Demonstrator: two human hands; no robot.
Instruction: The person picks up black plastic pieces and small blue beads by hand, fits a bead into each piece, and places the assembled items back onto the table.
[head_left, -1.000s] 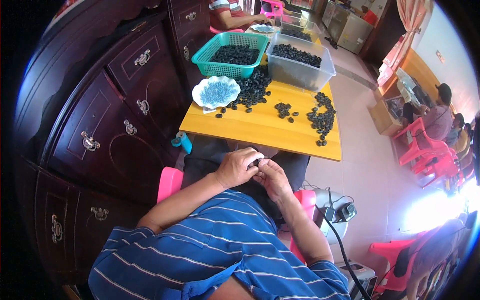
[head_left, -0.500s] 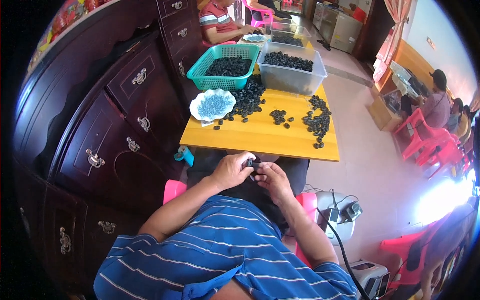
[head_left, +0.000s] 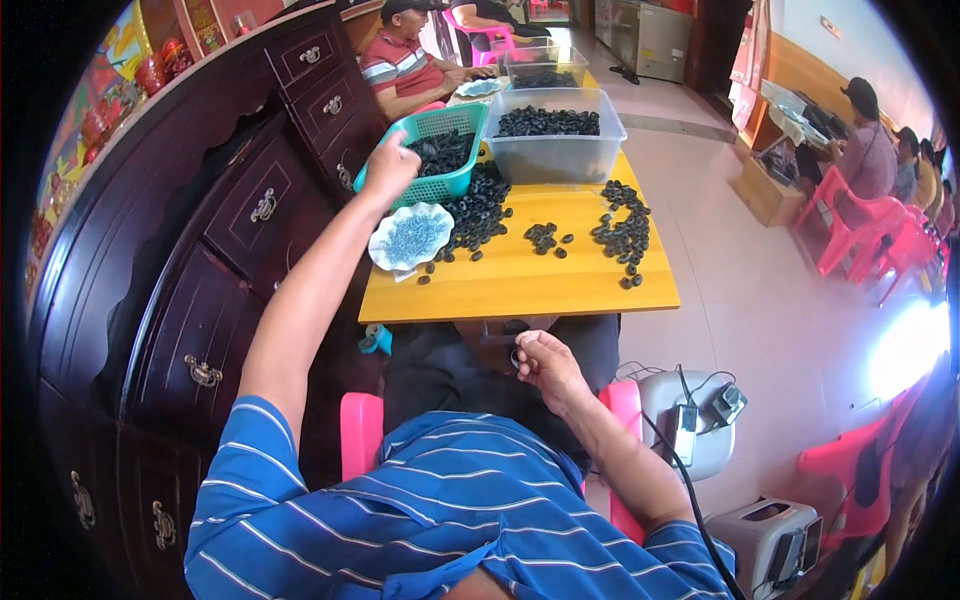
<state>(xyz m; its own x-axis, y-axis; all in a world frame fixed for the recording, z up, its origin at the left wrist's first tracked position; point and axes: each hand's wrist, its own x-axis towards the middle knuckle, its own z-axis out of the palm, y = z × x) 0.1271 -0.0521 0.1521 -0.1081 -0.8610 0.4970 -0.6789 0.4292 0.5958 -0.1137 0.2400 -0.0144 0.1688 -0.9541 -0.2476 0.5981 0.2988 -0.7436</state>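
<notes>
My left hand (head_left: pixel 392 165) is stretched out over the left rim of a green plastic basket (head_left: pixel 462 183) of black pieces. Motion smears its fingers, and what they hold, if anything, does not show. Over my lap, at the table's front edge, my right hand (head_left: pixel 550 365) pinches a small black part (head_left: pixel 515 355). A scalloped white dish (head_left: pixel 376 248) with small bluish-silver bits stands below my left forearm's far end. Beside it lies a heap of small black ring-shaped pieces (head_left: pixel 480 212).
A clear plastic bin (head_left: pixel 555 165) of black pieces stands right of the basket. More black rings (head_left: pixel 622 225) lie on the yellow table (head_left: pixel 500 290). Dark wooden drawers (head_left: pixel 235 240) line the left. Another person (head_left: pixel 395 70) works at the far end.
My left hand has left my right hand and reached forward to the green basket. The right hand stays over my lap with the black part. The view has shifted slightly.
</notes>
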